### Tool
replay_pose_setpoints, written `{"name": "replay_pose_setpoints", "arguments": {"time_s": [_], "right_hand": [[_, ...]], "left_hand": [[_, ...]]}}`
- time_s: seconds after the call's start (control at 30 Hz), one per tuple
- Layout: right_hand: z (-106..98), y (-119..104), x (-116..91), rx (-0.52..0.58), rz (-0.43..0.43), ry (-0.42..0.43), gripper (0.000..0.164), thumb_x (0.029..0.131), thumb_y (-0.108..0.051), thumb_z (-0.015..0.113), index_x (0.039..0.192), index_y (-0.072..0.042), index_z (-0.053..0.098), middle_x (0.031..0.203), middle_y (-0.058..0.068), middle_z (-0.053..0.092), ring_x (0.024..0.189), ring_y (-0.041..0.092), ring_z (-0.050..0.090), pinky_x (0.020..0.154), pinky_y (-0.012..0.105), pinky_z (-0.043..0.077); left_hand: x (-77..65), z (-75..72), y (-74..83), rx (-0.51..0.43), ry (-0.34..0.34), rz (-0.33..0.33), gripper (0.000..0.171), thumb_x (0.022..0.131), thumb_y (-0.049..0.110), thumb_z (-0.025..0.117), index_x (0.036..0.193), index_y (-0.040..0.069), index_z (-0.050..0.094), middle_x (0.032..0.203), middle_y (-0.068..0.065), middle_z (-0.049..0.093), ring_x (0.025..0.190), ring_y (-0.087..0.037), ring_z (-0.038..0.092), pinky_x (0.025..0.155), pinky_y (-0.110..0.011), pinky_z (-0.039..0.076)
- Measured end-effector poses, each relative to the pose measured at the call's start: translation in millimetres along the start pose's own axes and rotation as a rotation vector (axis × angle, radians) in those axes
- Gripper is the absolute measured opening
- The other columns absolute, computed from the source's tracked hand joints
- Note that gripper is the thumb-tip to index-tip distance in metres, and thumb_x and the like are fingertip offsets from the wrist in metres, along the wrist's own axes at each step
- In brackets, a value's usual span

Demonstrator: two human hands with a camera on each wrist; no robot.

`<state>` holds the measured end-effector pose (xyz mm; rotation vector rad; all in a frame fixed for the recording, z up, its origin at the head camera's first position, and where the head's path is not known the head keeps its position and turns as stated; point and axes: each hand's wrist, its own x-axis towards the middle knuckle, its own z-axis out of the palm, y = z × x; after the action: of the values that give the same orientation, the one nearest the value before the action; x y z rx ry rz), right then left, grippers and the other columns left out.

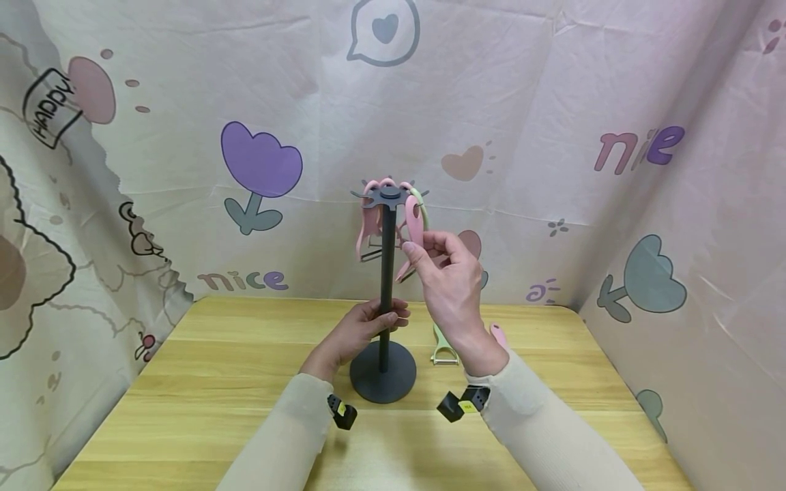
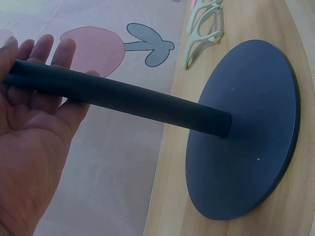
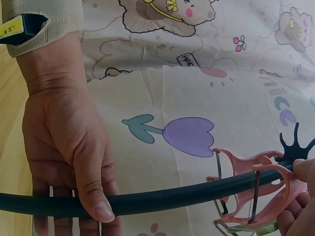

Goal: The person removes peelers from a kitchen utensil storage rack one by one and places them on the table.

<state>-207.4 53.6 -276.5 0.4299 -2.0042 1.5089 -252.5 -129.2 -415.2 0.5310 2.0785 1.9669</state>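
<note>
A dark stand has a slim pole (image 1: 387, 273) on a round base (image 1: 383, 385) and a ring of hooks (image 1: 389, 196) on top. My left hand (image 1: 359, 331) holds the pole low down, thumb in front and fingers behind, as the left wrist view also shows. Up at the hooks, my right hand (image 1: 453, 279) pinches a pink peeler (image 1: 414, 215) by its handle, its blade end pointing down. Other pink peelers (image 1: 370, 221) hang on the far and left hooks. A green peeler (image 1: 425, 208) hangs just behind the held one, partly hidden by it.
On the wooden table (image 1: 258, 368), right of the base, lie a green peeler (image 1: 444, 351) and a pink peeler (image 1: 498, 335), partly covered by my right forearm. A printed cloth (image 1: 522, 102) hangs close behind the table and along both sides.
</note>
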Motion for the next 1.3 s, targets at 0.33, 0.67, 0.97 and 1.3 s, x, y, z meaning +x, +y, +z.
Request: {"name": "replay_pose_setpoints", "arguments": {"time_s": [0.33, 0.67, 0.97, 1.3], "right_hand": [[-0.6, -0.4, 1.8, 0.005, -0.021, 0.003, 0.029, 0.095, -0.031, 0.081, 0.113, -0.01, 0.073, 0.093, 0.005, 0.072, 0.078, 0.025, 0.064, 0.063, 0.027, 0.049], [-2.3, -3.8, 2.3, 0.012, -0.017, -0.006, 0.03, 0.095, -0.033, 0.081, 0.113, -0.01, 0.073, 0.093, 0.004, 0.071, 0.08, 0.025, 0.063, 0.064, 0.028, 0.048], [-3.7, -5.2, 1.3, 0.027, -0.015, -0.012, 0.029, 0.096, -0.032, 0.08, 0.113, -0.01, 0.073, 0.096, 0.004, 0.071, 0.08, 0.021, 0.063, 0.065, 0.028, 0.048], [-4.6, -5.1, 0.9, 0.021, -0.017, -0.013, 0.029, 0.096, -0.032, 0.08, 0.115, -0.01, 0.074, 0.097, 0.004, 0.072, 0.082, 0.023, 0.063, 0.065, 0.03, 0.048]], "left_hand": [[-1.1, 1.0, 0.6, 0.007, 0.008, 0.0, 0.034, 0.108, 0.022, 0.062, 0.139, 0.008, 0.064, 0.14, -0.014, 0.068, 0.13, -0.028, 0.066, 0.12, -0.052, 0.045], [-1.2, 1.2, 0.9, 0.011, 0.011, -0.001, 0.033, 0.108, 0.022, 0.061, 0.139, 0.009, 0.065, 0.138, -0.012, 0.069, 0.13, -0.027, 0.067, 0.119, -0.051, 0.045], [-1.6, 1.2, 1.5, 0.012, 0.008, 0.0, 0.034, 0.108, 0.022, 0.061, 0.139, 0.007, 0.064, 0.141, -0.018, 0.067, 0.13, -0.027, 0.067, 0.119, -0.051, 0.045], [-1.5, 1.6, 0.9, 0.015, 0.01, 0.003, 0.036, 0.109, 0.022, 0.061, 0.14, 0.006, 0.063, 0.143, -0.022, 0.064, 0.13, -0.027, 0.067, 0.119, -0.052, 0.045]]}}
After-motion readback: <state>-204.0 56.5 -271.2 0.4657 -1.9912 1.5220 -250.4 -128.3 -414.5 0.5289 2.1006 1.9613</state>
